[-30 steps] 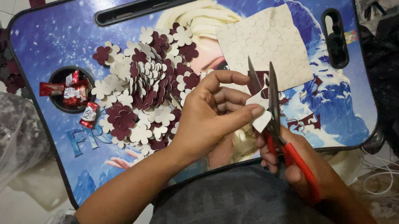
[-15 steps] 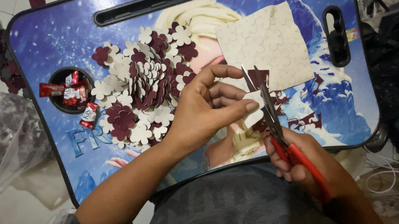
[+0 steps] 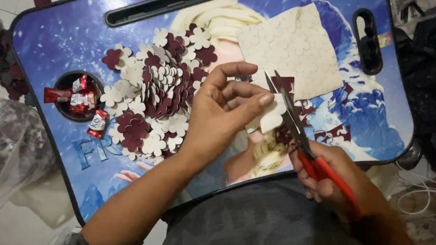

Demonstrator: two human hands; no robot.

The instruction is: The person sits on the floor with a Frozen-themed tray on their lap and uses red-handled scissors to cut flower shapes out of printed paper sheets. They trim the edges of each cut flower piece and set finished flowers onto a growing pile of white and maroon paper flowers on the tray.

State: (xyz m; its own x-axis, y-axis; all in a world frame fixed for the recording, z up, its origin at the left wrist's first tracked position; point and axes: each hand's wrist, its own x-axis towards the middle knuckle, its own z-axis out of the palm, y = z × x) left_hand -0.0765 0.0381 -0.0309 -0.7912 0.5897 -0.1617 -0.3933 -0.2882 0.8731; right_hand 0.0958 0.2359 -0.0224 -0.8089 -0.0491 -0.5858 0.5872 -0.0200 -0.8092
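Both hands work over the near edge of a lap tray. Left hand [image 3: 222, 111]: fingers curled, thumb and fingertips pinching a small cream cut-out piece [image 3: 272, 118]. Right hand [image 3: 329, 173]: clenched through the red handles of a pair of scissors [image 3: 295, 125], blades pointing away from the body and slightly parted, their edges meeting the cream piece on its right side. The piece sits between the two hands, above the tray surface, just beyond the right hand's knuckles.

Directly beyond the scissor tips lies a cream sheet [image 3: 292, 51] embossed with flower outlines, roughly square, resting flat. Dark red scraps [image 3: 331, 133] lie scattered to the right of the blades and under them.

To the left of the left hand, a heap of cut flower shapes [image 3: 156, 91] in cream and dark red is piled, pieces overlapping. Further left, a round recess [image 3: 70, 112] in the tray holds several red-wrapped candies [image 3: 80, 98]; one lies on its near rim.

The lap tray [image 3: 61, 41] carries a blue printed picture, with a long slot along its far edge and a short slot at the right. Clear plastic bags [image 3: 1, 143] lie on the floor well left of the tray.
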